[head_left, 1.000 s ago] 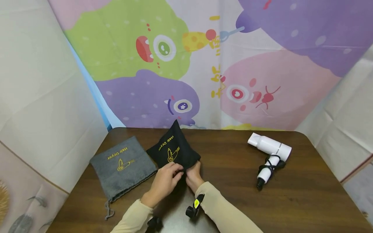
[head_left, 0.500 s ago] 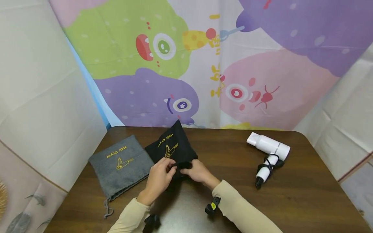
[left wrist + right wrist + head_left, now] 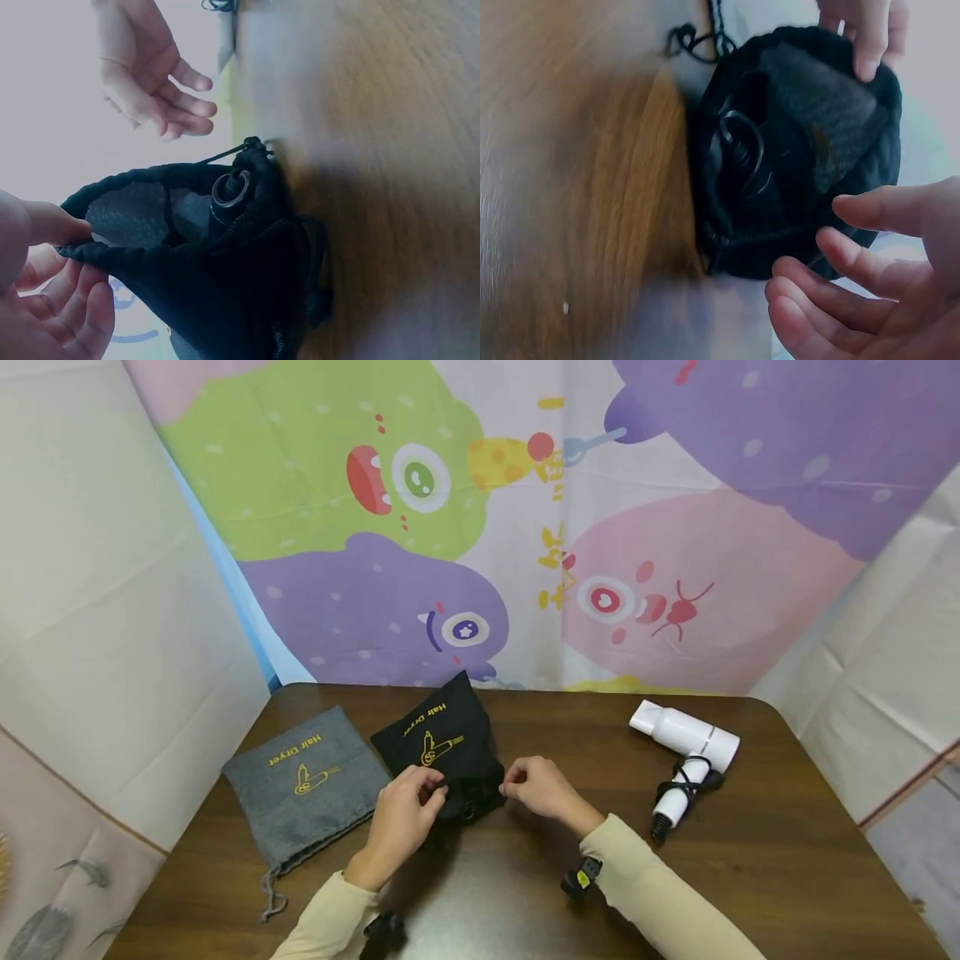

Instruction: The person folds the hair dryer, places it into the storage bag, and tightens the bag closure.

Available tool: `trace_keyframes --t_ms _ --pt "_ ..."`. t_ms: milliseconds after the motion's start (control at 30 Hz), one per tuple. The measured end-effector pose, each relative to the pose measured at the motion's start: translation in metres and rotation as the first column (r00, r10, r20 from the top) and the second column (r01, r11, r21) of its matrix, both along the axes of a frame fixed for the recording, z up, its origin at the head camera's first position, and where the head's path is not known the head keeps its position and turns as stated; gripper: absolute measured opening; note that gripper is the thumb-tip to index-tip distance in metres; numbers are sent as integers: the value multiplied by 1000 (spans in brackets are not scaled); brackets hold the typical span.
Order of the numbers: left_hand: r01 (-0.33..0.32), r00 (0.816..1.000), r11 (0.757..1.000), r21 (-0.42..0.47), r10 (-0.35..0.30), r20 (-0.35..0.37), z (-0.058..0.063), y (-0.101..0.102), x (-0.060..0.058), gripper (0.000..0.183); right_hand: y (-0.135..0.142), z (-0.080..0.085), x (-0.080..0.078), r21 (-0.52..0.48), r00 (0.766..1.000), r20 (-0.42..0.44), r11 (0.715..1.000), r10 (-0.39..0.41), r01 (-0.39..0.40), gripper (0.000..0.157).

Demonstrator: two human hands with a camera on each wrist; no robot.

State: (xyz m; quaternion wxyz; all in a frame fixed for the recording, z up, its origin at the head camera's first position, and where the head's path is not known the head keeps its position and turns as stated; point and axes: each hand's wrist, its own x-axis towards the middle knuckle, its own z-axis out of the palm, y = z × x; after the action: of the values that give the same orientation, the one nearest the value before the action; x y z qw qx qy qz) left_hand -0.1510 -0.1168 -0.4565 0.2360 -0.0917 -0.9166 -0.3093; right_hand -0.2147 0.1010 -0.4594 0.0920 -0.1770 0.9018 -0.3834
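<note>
Head: on the table [image 3: 712,885], the black bag [image 3: 467,727] has the grey bag [image 3: 318,810] on its left, the hair dryer [image 3: 686,732] well to its right. Left wrist: my left hand [image 3: 52,292] pinches the black bag's rim. Right wrist: my right hand [image 3: 889,283], fingers loosely spread, holds nothing just beside the black bag.

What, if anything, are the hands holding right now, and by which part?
The left hand pinches the black pouch by the rim of its open mouth, thumb inside and fingers outside. The right hand, beside it, holds nothing.
</note>
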Motion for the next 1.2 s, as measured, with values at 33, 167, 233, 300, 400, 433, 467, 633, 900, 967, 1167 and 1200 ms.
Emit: trace_keyframes --t_ms 33,167,233,300,400,433,467,633,900,967,1167,1200 --pt "-4 1000 1000 -1 4 2 0 0 0 10 1 0 -1 7 1000 -5 1000 -12 12 10" --pt "-18 1000 1000 -11 18 12 -3 0 2 10 0 -5 -6 54 999 -23 998 -40 41 28" --pt "-26 999 1000 -16 26 18 -5 1 2 11 -3 -8 -7 89 998 -42 995 -50 53 39" --pt "-32 999 999 -19 33 28 -6 1 1 11 -9 -11 -7 122 995 -74 990 -62 71 45" --pt "-41 998 999 -23 43 51 -7 1 1 14 -19 -14 -7 159 983 -166 981 -80 107 48" --pt "-45 997 999 -27 46 62 -8 0 1 15 -22 -14 -6 166 975 -203 978 -88 123 49" --pt "-48 996 998 -32 50 74 -9 0 0 16 -26 -14 -5 169 967 -237 975 -98 141 49" --pt "-66 987 995 -77 77 143 -13 0 2 21 -41 -14 -1 170 918 -367 959 -151 226 54" --pt "-90 956 986 -137 124 266 -14 -1 9 26 -44 -13 -3 223 871 -460 926 -174 303 34" --pt "-105 948 983 -148 145 285 -13 -3 10 27 -41 -12 -5 225 869 -464 925 -174 305 26" --pt "-128 929 971 -201 188 320 -11 -10 14 27 -31 -12 -12 220 864 -474 928 -169 302 24" --pt "-127 928 970 -205 189 322 -12 -11 15 27 -29 -12 -13 221 864 -472 926 -174 307 24"
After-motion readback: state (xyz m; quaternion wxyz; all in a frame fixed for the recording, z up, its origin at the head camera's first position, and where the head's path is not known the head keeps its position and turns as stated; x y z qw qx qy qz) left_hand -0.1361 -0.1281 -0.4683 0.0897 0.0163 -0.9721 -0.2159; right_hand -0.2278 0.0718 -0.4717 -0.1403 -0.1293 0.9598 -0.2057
